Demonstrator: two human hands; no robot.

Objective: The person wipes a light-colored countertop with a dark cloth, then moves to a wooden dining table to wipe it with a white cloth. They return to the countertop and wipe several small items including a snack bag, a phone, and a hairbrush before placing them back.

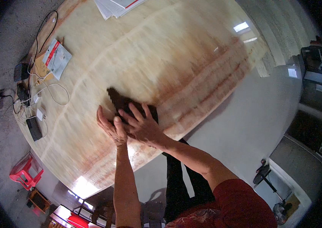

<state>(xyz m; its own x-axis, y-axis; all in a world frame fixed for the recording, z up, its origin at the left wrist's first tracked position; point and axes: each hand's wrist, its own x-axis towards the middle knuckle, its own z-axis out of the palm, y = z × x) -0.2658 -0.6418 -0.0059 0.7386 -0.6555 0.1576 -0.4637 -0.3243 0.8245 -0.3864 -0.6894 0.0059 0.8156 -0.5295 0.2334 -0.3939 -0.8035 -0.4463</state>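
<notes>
A dark brown or black piece, which looks like cloth with a jagged edge [120,100], lies on a glossy cream and rust marble-patterned table [138,49] close to its front edge. Across it my right hand [142,127] rests with the fingers spread and stretched out, pressing on the dark piece. My left hand [111,129] is at its near left side, thumb up beside the right hand and fingers extended over the tabletop. Neither hand is closed round anything. Part of the dark piece is hidden under my hands.
White cables [54,85], a black power adapter [34,128] and a white charger [40,113] sit at the table's left edge. Nearby lies a silvery packet [57,59]. Papers [117,7] are at the far edge. A red plastic stool [27,171] stands on the floor.
</notes>
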